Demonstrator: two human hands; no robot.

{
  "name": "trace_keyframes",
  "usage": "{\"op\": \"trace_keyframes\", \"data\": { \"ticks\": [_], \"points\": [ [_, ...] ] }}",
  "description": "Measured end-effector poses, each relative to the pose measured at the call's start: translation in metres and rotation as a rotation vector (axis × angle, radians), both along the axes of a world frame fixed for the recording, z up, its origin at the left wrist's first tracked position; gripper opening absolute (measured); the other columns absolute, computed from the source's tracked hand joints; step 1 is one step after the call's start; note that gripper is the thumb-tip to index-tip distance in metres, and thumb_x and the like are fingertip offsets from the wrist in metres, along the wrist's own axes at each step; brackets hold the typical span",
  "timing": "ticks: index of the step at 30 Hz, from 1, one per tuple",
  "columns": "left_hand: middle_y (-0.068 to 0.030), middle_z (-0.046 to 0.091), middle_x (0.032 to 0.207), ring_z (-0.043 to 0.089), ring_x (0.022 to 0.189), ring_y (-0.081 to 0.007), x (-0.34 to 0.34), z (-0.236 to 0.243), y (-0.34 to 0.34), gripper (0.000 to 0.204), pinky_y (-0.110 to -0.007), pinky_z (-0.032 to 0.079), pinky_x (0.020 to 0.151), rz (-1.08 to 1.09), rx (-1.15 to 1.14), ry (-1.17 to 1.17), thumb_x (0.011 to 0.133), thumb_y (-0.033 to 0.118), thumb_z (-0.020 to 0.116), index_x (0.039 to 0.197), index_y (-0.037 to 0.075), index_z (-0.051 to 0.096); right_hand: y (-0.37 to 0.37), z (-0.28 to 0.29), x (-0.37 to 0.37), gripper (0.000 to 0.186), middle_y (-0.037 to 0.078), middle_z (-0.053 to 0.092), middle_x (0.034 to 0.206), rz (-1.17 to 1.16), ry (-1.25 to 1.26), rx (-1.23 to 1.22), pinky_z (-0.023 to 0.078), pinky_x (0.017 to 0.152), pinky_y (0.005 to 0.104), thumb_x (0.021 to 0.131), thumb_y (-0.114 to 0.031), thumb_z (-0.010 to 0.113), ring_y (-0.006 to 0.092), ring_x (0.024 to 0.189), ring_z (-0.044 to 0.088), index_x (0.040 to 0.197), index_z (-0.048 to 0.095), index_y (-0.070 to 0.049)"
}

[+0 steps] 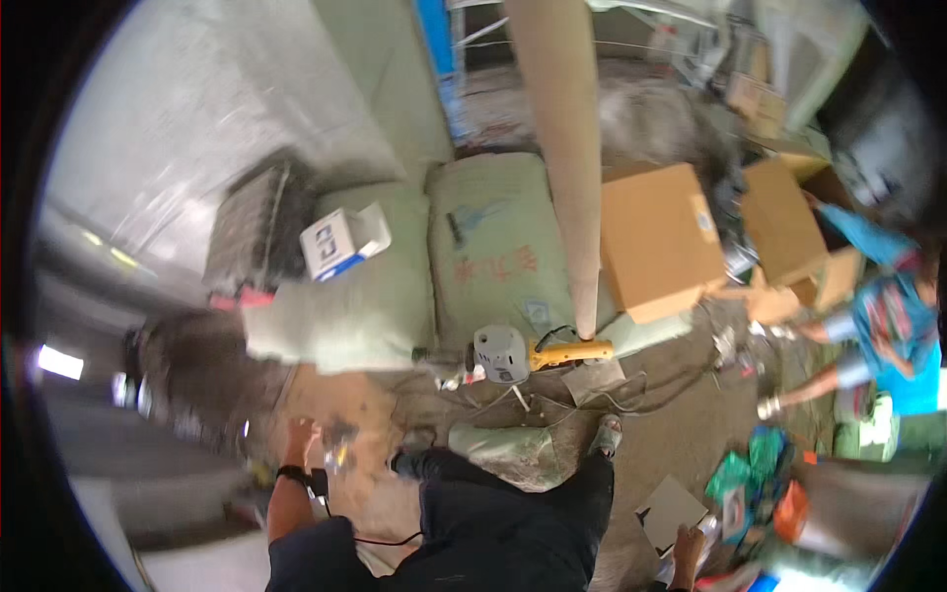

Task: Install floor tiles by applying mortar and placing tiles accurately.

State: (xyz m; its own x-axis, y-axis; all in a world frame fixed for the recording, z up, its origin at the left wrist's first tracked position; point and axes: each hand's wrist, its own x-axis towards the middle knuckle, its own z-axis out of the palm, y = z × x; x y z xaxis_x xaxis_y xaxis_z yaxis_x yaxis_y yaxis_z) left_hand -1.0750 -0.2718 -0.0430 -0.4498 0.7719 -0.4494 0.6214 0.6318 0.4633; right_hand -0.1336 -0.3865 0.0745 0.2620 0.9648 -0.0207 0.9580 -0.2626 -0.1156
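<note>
My left hand (300,440) is low at the left, over a brown board (345,400) with small scattered bits on it. Its fingers are blurred, and whether they hold anything does not show. At the lower right my right hand (688,546) has its fingers curled, beside a pale flat cardboard piece (669,515) and a clear plastic thing (708,526). What it grips, if anything, I cannot make out. In front of me, apart from both hands, a yellow and grey power tool (503,355) lies crosswise by the filled sacks.
Pale green sacks (493,237) carry an opened white box (340,242). A post (562,148) stands beside large cardboard boxes (661,242). Cable loops over the floor. Another person (893,321) is at the right, near coloured plastic bags (764,454). A rolled sack (503,449) lies between my feet.
</note>
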Motion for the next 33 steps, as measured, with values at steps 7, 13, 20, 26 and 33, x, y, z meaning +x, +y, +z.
{"op": "trace_keyframes", "data": {
  "ticks": [7,13,20,26,33],
  "points": [
    [-0.003,0.066,0.089,0.062,0.087,-0.0235,0.176,0.139,-0.068,0.027,-0.041,0.044,0.079,-0.527,-0.079,0.705,0.073,0.028,0.069,0.098,0.017,0.066,0.22,0.026,0.172,0.048,0.03,0.057,0.074,0.244,0.123,-0.305,0.041,0.067,0.0566,0.089,-0.038,0.049,0.0492,0.073,0.056,0.074,0.058,0.006],
    [-0.0259,0.063,0.11,0.06,0.107,-0.0366,0.313,0.235,-0.004,0.05,-0.044,0.047,0.09,0.007,0.14,0.31,0.087,0.043,0.062,0.112,-0.001,0.062,0.337,0.05,0.248,0.04,0.031,0.059,0.074,0.546,0.134,-0.146,0.043,0.067,0.0557,0.086,-0.033,0.056,0.0496,0.071,0.057,0.074,0.058,0.005],
    [-0.0064,0.066,0.075,0.063,0.067,-0.0147,0.361,0.356,-0.094,0.024,-0.03,0.051,0.059,0.467,0.537,0.052,0.092,0.023,0.058,0.09,0.0,0.067,0.379,0.06,0.257,0.033,0.026,0.063,0.077,0.66,0.193,-0.293,0.047,0.067,0.0491,0.086,-0.026,0.057,0.0438,0.073,0.061,0.084,0.062,0.007],
    [-0.0026,0.061,0.068,0.057,0.058,-0.0117,0.361,0.383,-0.243,0.022,-0.025,0.045,0.055,0.862,0.722,-0.031,0.09,0.022,0.062,0.081,0.003,0.065,0.4,0.069,0.266,0.036,0.025,0.061,0.071,0.822,0.179,-0.212,0.044,0.064,0.0501,0.086,-0.028,0.056,0.0427,0.068,0.06,0.078,0.062,0.006],
    [-0.0019,0.061,0.072,0.059,0.067,-0.0103,0.458,0.446,-0.171,0.024,-0.026,0.049,0.062,0.829,0.778,0.122,0.09,0.024,0.062,0.083,0.001,0.065,0.456,0.07,0.267,0.035,0.025,0.059,0.069,1.024,0.258,-0.237,0.043,0.061,0.0491,0.084,-0.028,0.057,0.0424,0.066,0.059,0.075,0.062,0.006]
  ]
}}
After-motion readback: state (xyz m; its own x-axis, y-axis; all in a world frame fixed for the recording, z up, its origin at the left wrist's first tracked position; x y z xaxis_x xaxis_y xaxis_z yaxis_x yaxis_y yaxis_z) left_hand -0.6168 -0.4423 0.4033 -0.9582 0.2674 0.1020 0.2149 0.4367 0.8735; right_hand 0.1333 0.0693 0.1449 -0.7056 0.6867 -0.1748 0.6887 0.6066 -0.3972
